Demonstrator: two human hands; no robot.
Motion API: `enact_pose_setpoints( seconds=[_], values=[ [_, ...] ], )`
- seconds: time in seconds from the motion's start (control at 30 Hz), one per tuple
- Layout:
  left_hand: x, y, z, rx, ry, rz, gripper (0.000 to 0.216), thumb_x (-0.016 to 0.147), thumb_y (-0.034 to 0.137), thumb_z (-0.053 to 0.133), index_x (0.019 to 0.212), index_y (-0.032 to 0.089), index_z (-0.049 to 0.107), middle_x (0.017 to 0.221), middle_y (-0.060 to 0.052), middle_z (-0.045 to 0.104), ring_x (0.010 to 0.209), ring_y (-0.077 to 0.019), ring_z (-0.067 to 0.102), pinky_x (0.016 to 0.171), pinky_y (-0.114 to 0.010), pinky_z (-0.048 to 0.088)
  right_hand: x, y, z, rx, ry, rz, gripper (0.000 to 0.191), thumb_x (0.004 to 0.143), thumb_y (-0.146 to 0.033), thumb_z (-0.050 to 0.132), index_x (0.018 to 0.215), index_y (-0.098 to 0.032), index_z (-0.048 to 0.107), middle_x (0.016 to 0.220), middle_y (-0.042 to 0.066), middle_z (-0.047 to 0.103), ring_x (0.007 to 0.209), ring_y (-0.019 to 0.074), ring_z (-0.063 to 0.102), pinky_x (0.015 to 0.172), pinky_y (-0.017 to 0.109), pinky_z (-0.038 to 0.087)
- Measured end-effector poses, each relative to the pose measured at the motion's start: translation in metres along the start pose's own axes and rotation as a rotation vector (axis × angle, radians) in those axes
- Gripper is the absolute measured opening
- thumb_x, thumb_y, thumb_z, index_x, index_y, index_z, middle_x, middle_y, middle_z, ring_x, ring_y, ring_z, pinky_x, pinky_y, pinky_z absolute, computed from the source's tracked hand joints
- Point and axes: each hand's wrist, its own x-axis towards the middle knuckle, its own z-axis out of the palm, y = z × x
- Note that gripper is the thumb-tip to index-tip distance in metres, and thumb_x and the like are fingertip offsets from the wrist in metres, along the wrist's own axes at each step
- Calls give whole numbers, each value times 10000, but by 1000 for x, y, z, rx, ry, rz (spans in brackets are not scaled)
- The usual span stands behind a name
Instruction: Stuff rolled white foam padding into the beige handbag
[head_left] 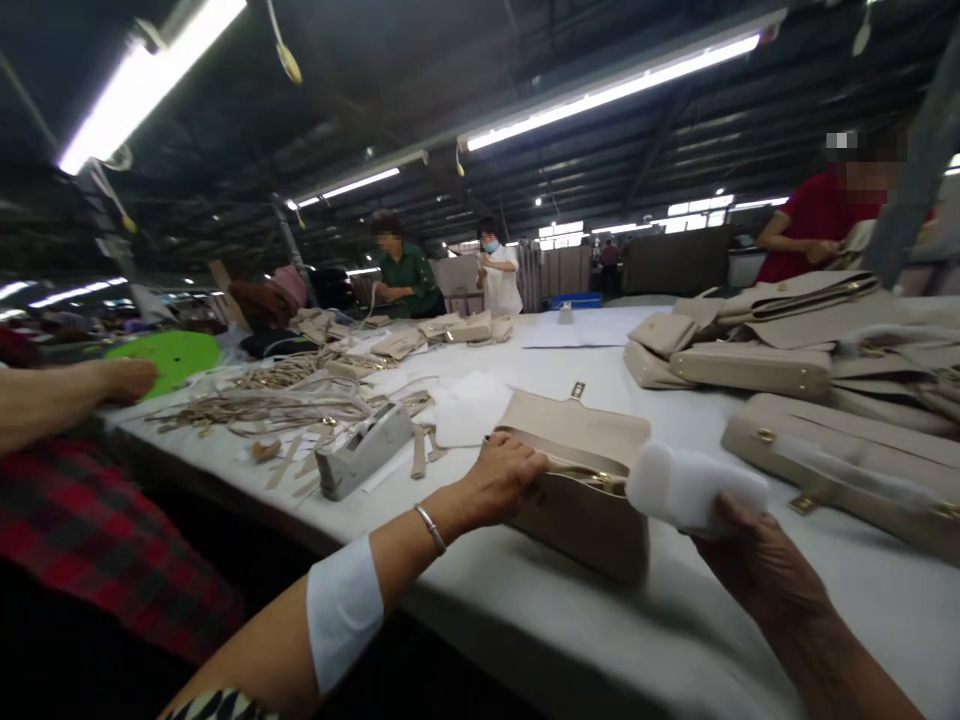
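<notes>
A beige handbag stands on the white table in front of me, its flap open toward the back. My left hand grips the bag's near left edge; a silver bangle circles that wrist. My right hand holds a white foam pad just to the right of the bag's opening, touching its top corner.
A grey tape dispenser sits left of the bag among beige straps. Finished beige bags are piled at the right. A co-worker's arm in a red plaid garment reaches in at the left. Other people work at the far end.
</notes>
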Motion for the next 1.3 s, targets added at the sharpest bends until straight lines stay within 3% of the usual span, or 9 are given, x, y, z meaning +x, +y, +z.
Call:
enact_pose_setpoints(
  seconds=[0.2, 0.33, 0.53, 0.7, 0.83, 0.93, 1.03, 1.13, 1.3],
  values=[
    [-15, 2, 10, 8, 123, 49, 88, 840, 202, 512, 903, 200, 573, 904, -39, 623, 905, -200, 515, 850, -355, 319, -13, -26, 73, -157, -166, -213, 332, 540, -275, 869, 798, -182, 681, 798, 8, 676, 764, 161, 616, 695, 262, 548],
    [-25, 5, 19, 31, 241, 79, 175, 903, 198, 429, 861, 199, 599, 817, -39, 613, 817, -182, 508, 837, -356, 329, -11, -19, 101, -407, -246, -263, 370, 554, -303, 864, 834, -145, 679, 770, 19, 679, 708, 153, 602, 675, 272, 518],
    [-48, 4, 17, 37, 348, 110, 173, 877, 145, 456, 918, 204, 614, 831, -28, 626, 881, -180, 529, 959, -397, 314, -18, 11, 99, -663, -245, -356, 403, 611, -355, 827, 901, -135, 654, 768, 20, 663, 681, 155, 577, 635, 282, 499],
    [-60, -5, 17, 80, 429, 72, 221, 885, 160, 482, 1053, 223, 612, 1029, -56, 637, 1050, -230, 509, 941, -417, 358, -23, 5, 107, -754, -254, -428, 357, 643, -371, 805, 864, -134, 655, 759, 20, 653, 680, 152, 569, 629, 274, 498],
    [-67, -10, 29, 43, 599, 125, 327, 866, 131, 512, 1183, 204, 552, 1119, -81, 614, 1066, -224, 520, 909, -388, 411, -20, 5, 105, -732, -259, -405, 380, 643, -366, 808, 907, -143, 652, 781, 20, 654, 687, 155, 576, 638, 282, 509],
    [-69, -11, 35, -22, 687, 124, 301, 851, 119, 531, 1146, 176, 550, 1099, -95, 604, 1023, -201, 536, 874, -354, 437, -22, 11, 102, -736, -232, -448, 364, 663, -353, 799, 931, -155, 651, 803, 12, 652, 695, 152, 578, 641, 277, 513],
    [-67, -9, 34, -15, 672, 89, 157, 860, 138, 521, 992, 183, 593, 977, -70, 608, 919, -184, 539, 809, -328, 440, -30, 14, 100, -816, -214, -494, 348, 690, -365, 782, 940, -159, 655, 794, 10, 650, 700, 159, 582, 630, 273, 511],
    [-64, -8, 26, 52, 579, 60, 134, 887, 160, 473, 845, 185, 598, 846, -49, 585, 823, -177, 517, 752, -318, 422, -41, 11, 99, -926, -212, -545, 365, 717, -385, 760, 988, -164, 656, 851, 25, 659, 765, 187, 601, 683, 297, 521],
    [-62, -7, 13, 87, 418, 65, 158, 903, 192, 455, 838, 194, 598, 862, -45, 567, 826, -186, 489, 746, -320, 418, -51, 7, 98, -942, -199, -571, 341, 723, -402, 751, 945, -161, 657, 815, 24, 652, 729, 189, 608, 643, 290, 531]
  ],
)
